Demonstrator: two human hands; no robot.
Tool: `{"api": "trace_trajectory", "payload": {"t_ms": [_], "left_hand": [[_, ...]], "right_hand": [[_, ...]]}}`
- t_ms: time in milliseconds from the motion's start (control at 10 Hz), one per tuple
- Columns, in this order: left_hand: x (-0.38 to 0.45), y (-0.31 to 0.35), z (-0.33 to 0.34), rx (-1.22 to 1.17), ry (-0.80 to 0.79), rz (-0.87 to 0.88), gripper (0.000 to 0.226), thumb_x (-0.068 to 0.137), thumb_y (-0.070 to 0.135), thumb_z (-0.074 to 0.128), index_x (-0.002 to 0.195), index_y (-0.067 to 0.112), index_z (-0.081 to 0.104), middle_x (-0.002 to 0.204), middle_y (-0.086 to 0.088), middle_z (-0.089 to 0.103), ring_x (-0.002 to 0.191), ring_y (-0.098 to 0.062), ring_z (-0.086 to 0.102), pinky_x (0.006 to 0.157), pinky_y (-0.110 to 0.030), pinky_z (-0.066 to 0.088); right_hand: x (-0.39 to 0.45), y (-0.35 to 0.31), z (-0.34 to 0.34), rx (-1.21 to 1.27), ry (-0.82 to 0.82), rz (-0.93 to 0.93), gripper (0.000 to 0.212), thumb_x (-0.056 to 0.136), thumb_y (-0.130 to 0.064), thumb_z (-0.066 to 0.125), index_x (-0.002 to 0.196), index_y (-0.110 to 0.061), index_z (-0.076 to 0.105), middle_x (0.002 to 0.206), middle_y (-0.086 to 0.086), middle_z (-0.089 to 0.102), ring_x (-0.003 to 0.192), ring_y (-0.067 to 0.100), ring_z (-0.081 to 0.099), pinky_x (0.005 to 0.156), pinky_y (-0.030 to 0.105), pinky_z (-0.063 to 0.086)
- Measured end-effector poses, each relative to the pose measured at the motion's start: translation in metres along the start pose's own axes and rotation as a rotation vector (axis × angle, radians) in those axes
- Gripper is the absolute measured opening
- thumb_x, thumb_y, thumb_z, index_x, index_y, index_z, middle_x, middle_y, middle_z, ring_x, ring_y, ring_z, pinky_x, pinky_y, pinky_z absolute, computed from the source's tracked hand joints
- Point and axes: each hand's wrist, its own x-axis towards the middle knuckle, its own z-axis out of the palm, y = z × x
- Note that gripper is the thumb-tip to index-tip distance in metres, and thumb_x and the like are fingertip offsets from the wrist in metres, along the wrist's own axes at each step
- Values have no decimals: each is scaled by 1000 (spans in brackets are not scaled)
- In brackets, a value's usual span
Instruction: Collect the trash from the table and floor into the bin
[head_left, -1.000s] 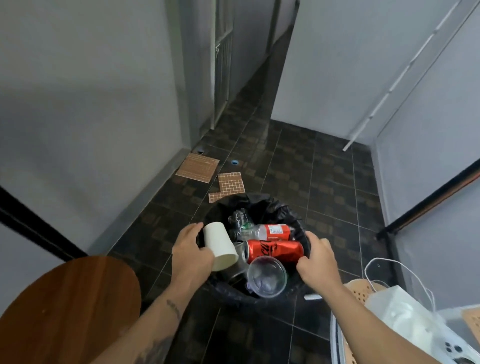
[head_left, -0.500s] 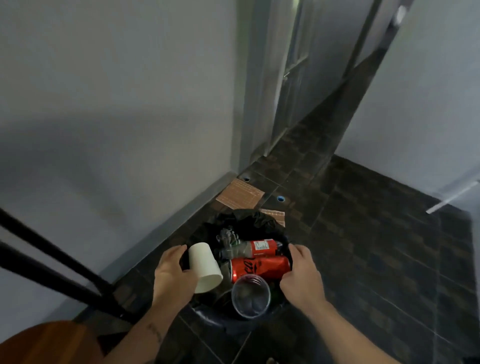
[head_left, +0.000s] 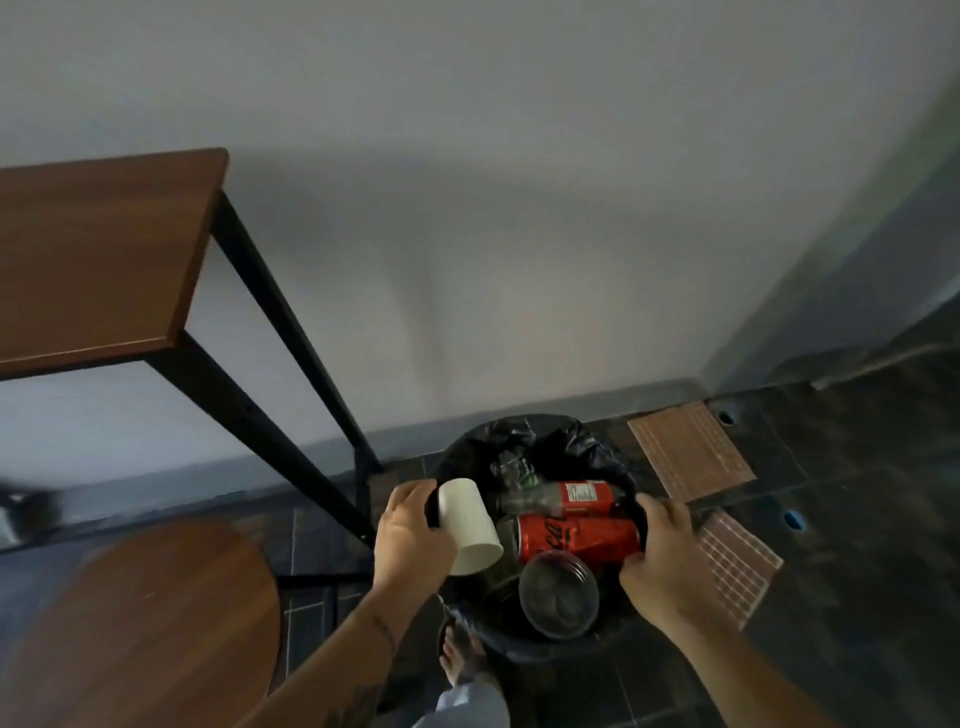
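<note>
A round bin (head_left: 524, 439) lined with a black bag is held between both hands above the dark tiled floor. My left hand (head_left: 410, 535) grips its left rim and my right hand (head_left: 667, 564) grips its right rim. Inside lie a white paper cup (head_left: 467, 525), a red soda can (head_left: 576, 535), a plastic bottle with a red label (head_left: 563, 496), a clear plastic cup (head_left: 558, 592) and a crumpled clear bottle (head_left: 511, 467).
A rectangular wooden table (head_left: 98, 260) on black legs stands at the left against the white wall. A round wooden table (head_left: 140, 623) sits at the lower left. Brown tile sheets (head_left: 691, 449) lie on the floor at the right. My foot (head_left: 460, 657) shows under the bin.
The view has swung left with the bin carried along. The corridor and door have left the picture, and the rectangular table and white wall now fill it. Both hands keep the same grip.
</note>
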Motion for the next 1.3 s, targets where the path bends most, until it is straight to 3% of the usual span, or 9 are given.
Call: {"api": "trace_trajectory", "payload": {"t_ms": [100, 200, 300, 400, 600, 700, 900, 1100, 1300], "left_hand": [[43, 0, 7, 9, 13, -44, 72, 72, -8, 53, 137, 22, 55, 128, 15, 46, 114, -11, 45, 85, -26, 50], [85, -9, 18, 65, 32, -88, 71, 72, -8, 54, 135, 26, 58, 129, 15, 47, 110, -9, 44, 75, -19, 46], [130, -31, 36, 83, 89, -163, 72, 72, -7, 53, 133, 31, 59, 133, 13, 49, 110, -8, 44, 69, -13, 38], [180, -76, 67, 108, 165, -220, 70, 73, -7, 53, 134, 27, 59, 136, 10, 49, 115, -12, 46, 78, -18, 38], [275, -193, 135, 224, 235, -260, 71, 72, -7, 54, 137, 23, 56, 136, 9, 48, 113, -17, 51, 76, -23, 43], [310, -240, 158, 246, 245, -266, 74, 72, -8, 56, 140, 22, 53, 138, 6, 48, 118, -23, 51, 87, -36, 50], [345, -303, 187, 184, 322, -272, 74, 74, -9, 54, 140, 24, 51, 143, 9, 44, 120, -22, 49, 89, -43, 55], [338, -336, 202, 207, 331, -272, 74, 71, -10, 54, 138, 21, 54, 143, 11, 43, 118, -10, 47, 82, -27, 47], [319, -319, 198, 286, 177, -329, 80, 70, -3, 53, 145, 23, 43, 156, 8, 30, 129, -22, 45, 95, -30, 40]], "right_hand": [[57, -10, 12, -29, -39, -27, 74, 81, -9, 66, 145, -22, 33, 142, 1, 31, 90, 17, 58, 70, 30, 52], [105, -16, 28, -50, -77, -41, 76, 80, -7, 65, 145, -23, 31, 142, 2, 30, 83, 16, 55, 61, 25, 45], [160, -17, 60, -63, -144, -115, 85, 79, -9, 68, 149, -20, 23, 145, 5, 30, 102, 27, 62, 73, 38, 55], [222, -12, 116, -110, -196, -158, 88, 78, -10, 69, 151, -17, 20, 145, 7, 30, 110, 32, 60, 77, 41, 53], [327, 19, 252, -182, -252, -261, 87, 77, -11, 66, 151, -23, 20, 142, 3, 27, 102, 31, 61, 74, 45, 56], [368, 27, 307, -216, -254, -303, 93, 76, -10, 69, 150, -29, 16, 145, 5, 27, 100, 33, 61, 72, 44, 56], [410, 35, 376, -210, -243, -408, 92, 75, -4, 70, 147, -32, 20, 145, 8, 27, 103, 35, 61, 73, 49, 59], [398, 52, 407, -267, -275, -390, 98, 74, 1, 70, 149, -36, 20, 153, 9, 12, 109, 36, 60, 73, 44, 60], [385, 47, 384, -294, -308, -386, 95, 79, -6, 67, 152, -35, 14, 156, 7, 17, 121, 34, 53, 82, 48, 58]]}}
